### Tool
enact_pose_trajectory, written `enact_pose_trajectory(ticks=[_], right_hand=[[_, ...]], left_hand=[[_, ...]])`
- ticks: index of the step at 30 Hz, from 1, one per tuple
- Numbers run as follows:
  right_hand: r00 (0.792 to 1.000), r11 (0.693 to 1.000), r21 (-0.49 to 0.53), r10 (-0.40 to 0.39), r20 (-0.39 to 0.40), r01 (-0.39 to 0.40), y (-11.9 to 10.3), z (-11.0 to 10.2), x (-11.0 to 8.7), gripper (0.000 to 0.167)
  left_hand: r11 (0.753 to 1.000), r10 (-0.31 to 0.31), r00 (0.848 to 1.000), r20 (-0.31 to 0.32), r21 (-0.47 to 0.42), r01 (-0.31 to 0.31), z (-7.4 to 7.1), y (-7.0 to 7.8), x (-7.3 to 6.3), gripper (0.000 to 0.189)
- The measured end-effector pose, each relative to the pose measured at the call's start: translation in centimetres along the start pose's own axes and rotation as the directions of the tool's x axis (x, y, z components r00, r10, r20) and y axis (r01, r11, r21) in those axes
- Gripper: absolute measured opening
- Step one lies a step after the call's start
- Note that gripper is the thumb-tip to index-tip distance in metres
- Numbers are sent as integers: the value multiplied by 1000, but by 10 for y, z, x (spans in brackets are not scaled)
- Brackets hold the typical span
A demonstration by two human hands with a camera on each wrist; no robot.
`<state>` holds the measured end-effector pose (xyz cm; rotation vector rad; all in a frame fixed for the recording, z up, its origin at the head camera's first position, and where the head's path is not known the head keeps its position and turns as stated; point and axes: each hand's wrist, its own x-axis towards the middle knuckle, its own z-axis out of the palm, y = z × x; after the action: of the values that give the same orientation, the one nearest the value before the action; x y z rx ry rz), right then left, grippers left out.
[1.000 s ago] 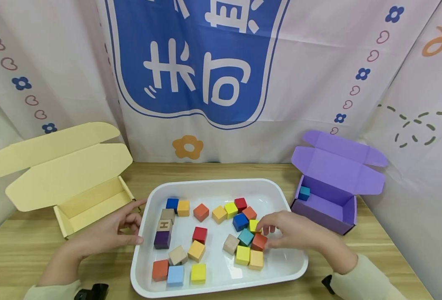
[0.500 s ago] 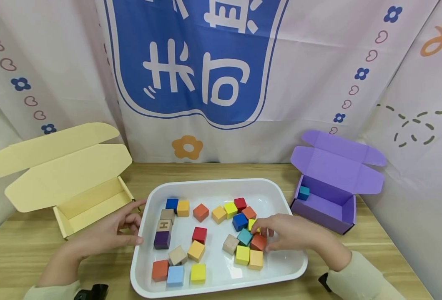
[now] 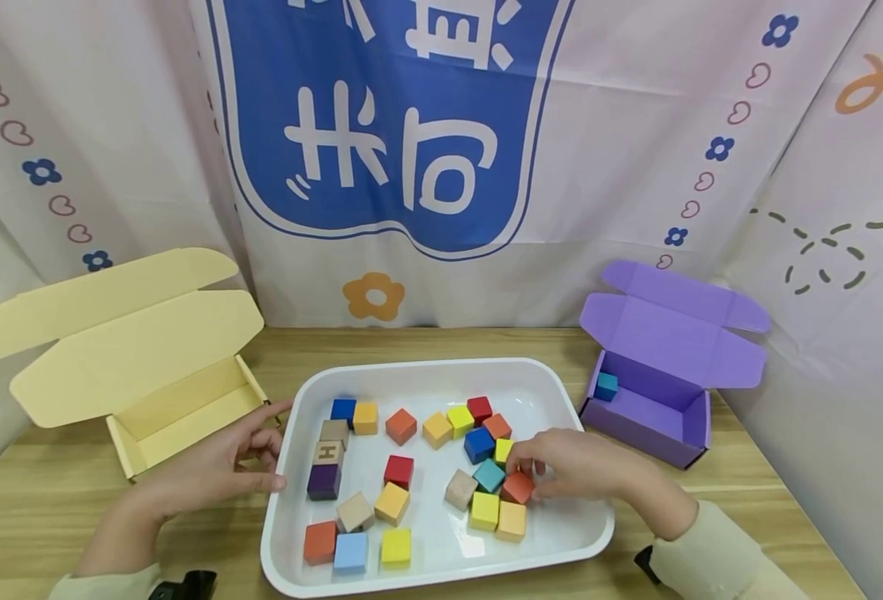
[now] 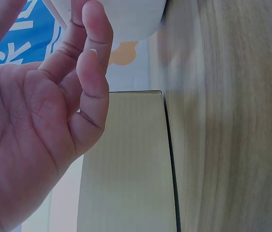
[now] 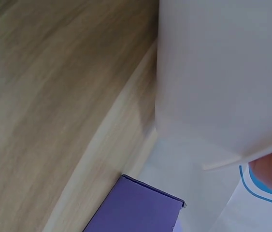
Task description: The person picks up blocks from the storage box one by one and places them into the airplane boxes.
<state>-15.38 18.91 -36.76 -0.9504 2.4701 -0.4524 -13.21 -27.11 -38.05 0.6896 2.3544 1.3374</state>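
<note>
Has a patterned cloth (image 3: 441, 158) for a backdrop, upright behind the work, and below it a wood-grain table (image 3: 426, 342), bearing everything else. Carries a white tray (image 3: 441, 546) near the centre, between both hands — probably for easy reach from either side, with raised walls to keep the contents in. Shows a yellow box (image 3: 175, 396) near the tray's left end and a smaller purple box (image 3: 642, 432) near the right, both with lids tipped back, likely to leave the insides reachable.

Rests the left hand (image 3: 217, 462) at the tray's left rim, thumb tip touching, other fingers relaxed and grasping nothing, perhaps to steady the tray. Stretches the right hand (image 3: 580, 462) over the opposite rim, thumb and bent fingers pinching an orange-red cube (image 3: 517, 489) inside the tray, seemingly from two sides for a secure hold among close neighbours — cannot tell whether lifted at all.

Includes a yellow cube (image 3: 504, 451) just behind, partly covered by the fingers, a teal cube (image 3: 490, 476) just to the left, and a light-orange cube (image 3: 511, 522) in front.
</note>
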Motion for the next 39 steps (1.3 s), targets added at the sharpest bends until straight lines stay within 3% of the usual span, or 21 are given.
enact_pose_trajectory(ticks=[14, 20, 25, 30, 39], right_hand=[[999, 992, 119, -45, -17, 47, 7, -13, -8, 28], [990, 984, 139, -98, -100, 112, 15, -27, -19, 27], [978, 980, 158, -92, -190, 123, 27, -39, -31, 27], [954, 979, 145, -99, -283, 144, 40, -51, -44, 28], [890, 980, 135, -70, -451, 146, 69, -66, -68, 28]], left_hand=[[1000, 18, 1000, 0, -5, -18, 1, 0, 0, 91], [1000, 17, 1000, 3, -17, -17, 0, 0, -1, 91], [1000, 22, 1000, 4, -22, -22, 0, 0, -1, 90], [999, 31, 1000, 6, -21, -30, 0, -1, -1, 90], [1000, 25, 1000, 2, -9, -25, 0, -2, -1, 91]])
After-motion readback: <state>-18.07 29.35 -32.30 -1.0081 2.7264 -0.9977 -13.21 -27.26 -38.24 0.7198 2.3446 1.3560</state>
